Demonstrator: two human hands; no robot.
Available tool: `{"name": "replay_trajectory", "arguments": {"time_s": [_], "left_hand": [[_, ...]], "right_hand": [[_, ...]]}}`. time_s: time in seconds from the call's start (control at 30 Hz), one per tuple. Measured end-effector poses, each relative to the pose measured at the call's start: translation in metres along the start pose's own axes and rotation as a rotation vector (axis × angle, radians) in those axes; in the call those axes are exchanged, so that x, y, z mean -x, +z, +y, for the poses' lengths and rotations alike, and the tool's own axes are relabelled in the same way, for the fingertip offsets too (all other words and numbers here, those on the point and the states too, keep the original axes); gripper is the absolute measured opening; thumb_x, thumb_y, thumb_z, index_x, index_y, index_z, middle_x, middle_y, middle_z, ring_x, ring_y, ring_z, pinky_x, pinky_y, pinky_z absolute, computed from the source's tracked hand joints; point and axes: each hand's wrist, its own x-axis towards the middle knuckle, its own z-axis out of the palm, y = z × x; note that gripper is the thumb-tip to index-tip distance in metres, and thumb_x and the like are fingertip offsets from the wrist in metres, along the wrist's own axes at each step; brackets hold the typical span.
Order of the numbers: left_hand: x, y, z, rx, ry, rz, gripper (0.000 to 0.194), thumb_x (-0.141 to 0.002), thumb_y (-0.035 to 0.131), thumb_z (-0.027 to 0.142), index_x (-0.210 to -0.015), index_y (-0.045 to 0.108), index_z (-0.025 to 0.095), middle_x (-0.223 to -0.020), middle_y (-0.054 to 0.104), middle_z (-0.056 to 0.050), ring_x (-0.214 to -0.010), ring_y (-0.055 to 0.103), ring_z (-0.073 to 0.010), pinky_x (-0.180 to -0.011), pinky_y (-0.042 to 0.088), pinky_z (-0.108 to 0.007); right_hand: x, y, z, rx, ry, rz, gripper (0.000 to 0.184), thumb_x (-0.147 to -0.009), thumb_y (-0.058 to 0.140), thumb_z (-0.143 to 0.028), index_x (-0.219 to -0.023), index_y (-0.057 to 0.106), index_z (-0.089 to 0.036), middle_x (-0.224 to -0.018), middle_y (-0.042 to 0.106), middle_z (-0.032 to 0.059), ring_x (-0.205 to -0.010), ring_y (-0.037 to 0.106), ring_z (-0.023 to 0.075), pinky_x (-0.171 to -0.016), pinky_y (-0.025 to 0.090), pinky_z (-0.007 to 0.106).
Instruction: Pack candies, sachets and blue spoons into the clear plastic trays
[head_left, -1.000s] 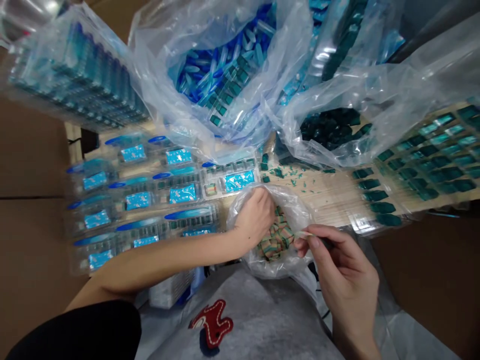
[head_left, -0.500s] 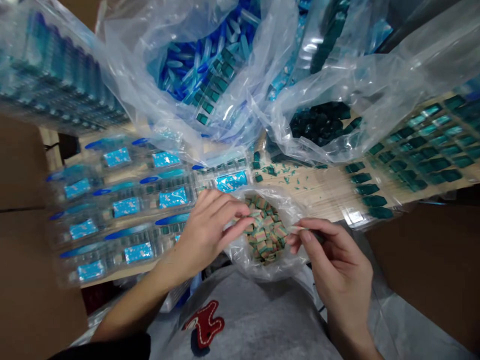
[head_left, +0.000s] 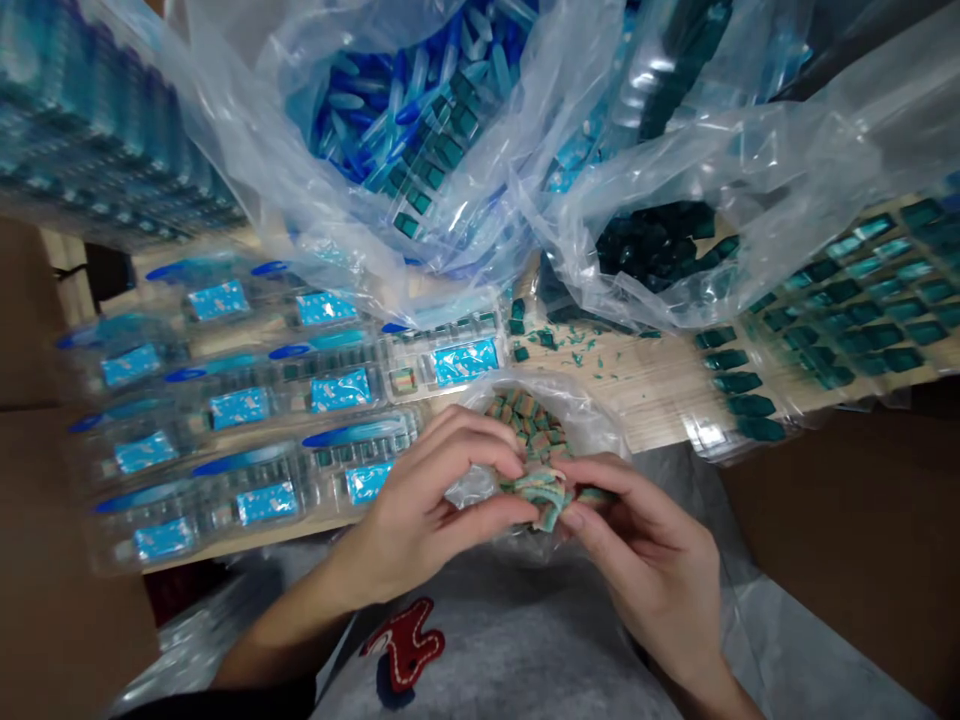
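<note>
A small clear plastic bag (head_left: 592, 425) of striped multicoloured erasers (head_left: 529, 418) rests at the near edge of the wooden table (head_left: 660, 385), against my lap. My left hand (head_left: 427, 500) and my right hand (head_left: 645, 555) meet just in front of the bag. Both pinch a small clump of the striped erasers (head_left: 541, 492) between fingertips and thumbs. Left of the hands lie rows of clear blister trays (head_left: 247, 410) with blue pens and light blue cards.
Large clear bags stand at the back: one with blue pen parts (head_left: 420, 110), one with dark green pieces (head_left: 652, 245). A tray of teal blocks (head_left: 847, 300) lies at the right. Green crumbs (head_left: 570, 350) litter the wood. Brown cardboard (head_left: 847, 530) flanks both sides.
My left hand drew out of the bag and came down to meet the right. The right let go of the bag's rim, and both now pinch a clump of erasers.
</note>
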Motion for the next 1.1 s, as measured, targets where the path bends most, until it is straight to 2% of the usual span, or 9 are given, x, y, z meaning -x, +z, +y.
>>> {"name": "replay_trajectory", "arguments": {"time_s": [0.17,0.27,0.37,0.53,0.63,0.73,0.87,0.97,1.1], "left_hand": [[0.006,0.008,-0.002,0.078,-0.015,0.014,0.014,-0.092,0.062,0.020,-0.104,0.056,0.024,-0.097,0.065,-0.002,-0.094,0.062,-0.0143,-0.082,0.051,-0.027],[0.004,0.011,0.000,0.025,0.022,0.034,0.014,-0.091,0.062,0.017,-0.103,0.056,0.022,-0.096,0.064,-0.002,-0.093,0.061,-0.0139,-0.083,0.050,-0.026],[0.003,0.016,0.002,0.000,0.005,0.095,0.014,-0.090,0.062,0.015,-0.100,0.057,0.022,-0.098,0.063,-0.003,-0.094,0.060,-0.0146,-0.084,0.049,-0.027],[0.005,0.028,0.004,0.119,-0.126,0.202,0.016,-0.087,0.061,0.010,-0.095,0.055,0.022,-0.097,0.062,-0.001,-0.093,0.061,-0.0122,-0.085,0.050,-0.023],[0.006,0.028,0.003,0.084,-0.149,0.308,0.019,-0.085,0.061,0.007,-0.095,0.056,0.023,-0.097,0.061,0.000,-0.095,0.061,-0.0115,-0.086,0.049,-0.021],[0.005,0.024,0.002,0.047,-0.139,0.389,0.020,-0.084,0.062,0.007,-0.095,0.056,0.023,-0.096,0.062,0.000,-0.095,0.062,-0.0128,-0.086,0.050,-0.024],[0.005,0.019,0.006,0.103,-0.153,0.257,0.017,-0.086,0.062,0.008,-0.094,0.057,0.022,-0.095,0.063,0.000,-0.091,0.063,-0.0131,-0.082,0.052,-0.024],[0.009,0.017,0.010,0.173,-0.150,0.128,0.017,-0.089,0.060,0.009,-0.099,0.058,0.023,-0.097,0.063,-0.001,-0.094,0.062,-0.0122,-0.085,0.051,-0.022],[0.014,0.011,0.011,0.216,-0.112,0.017,0.017,-0.091,0.059,0.012,-0.104,0.059,0.023,-0.103,0.064,-0.003,-0.099,0.060,-0.0134,-0.090,0.051,-0.024]], "right_hand": [[0.001,0.001,0.000,-0.073,0.004,0.059,0.026,-0.085,0.069,-0.012,-0.103,0.070,-0.032,-0.089,0.074,-0.0064,-0.059,0.066,0.0087,-0.053,0.056,0.016],[0.005,0.002,0.005,-0.003,-0.056,0.092,0.032,-0.087,0.067,-0.009,-0.108,0.067,-0.034,-0.094,0.073,-0.0071,-0.071,0.070,0.0100,-0.061,0.059,0.017],[0.007,0.005,0.010,0.119,-0.186,0.130,0.037,-0.088,0.066,-0.007,-0.116,0.064,-0.032,-0.100,0.073,-0.0036,-0.085,0.071,0.0149,-0.074,0.063,0.025],[0.005,0.007,0.005,0.265,-0.369,0.066,0.037,-0.089,0.058,0.000,-0.119,0.060,-0.022,-0.098,0.071,-0.0001,-0.083,0.069,0.0120,-0.078,0.061,0.021],[0.006,0.003,0.001,0.361,-0.362,0.107,0.030,-0.089,0.057,0.000,-0.110,0.062,-0.021,-0.095,0.070,-0.0004,-0.084,0.068,0.0108,-0.083,0.058,0.019],[0.006,0.000,-0.001,0.256,-0.287,0.137,0.028,-0.087,0.058,0.001,-0.103,0.062,-0.022,-0.090,0.068,-0.0024,-0.080,0.066,0.0094,-0.074,0.057,0.017],[0.004,0.002,0.000,0.154,-0.339,0.004,0.030,-0.086,0.057,0.002,-0.105,0.061,-0.021,-0.089,0.068,-0.0007,-0.080,0.065,0.0113,-0.071,0.058,0.021],[0.003,0.004,-0.002,0.208,-0.407,0.015,0.033,-0.087,0.056,0.002,-0.111,0.060,-0.020,-0.092,0.068,0.0022,-0.081,0.067,0.0131,-0.072,0.060,0.024],[0.003,-0.002,-0.007,0.338,-0.449,-0.001,0.029,-0.089,0.054,-0.002,-0.111,0.058,-0.021,-0.090,0.069,0.0028,-0.080,0.069,0.0129,-0.072,0.061,0.021]]}}
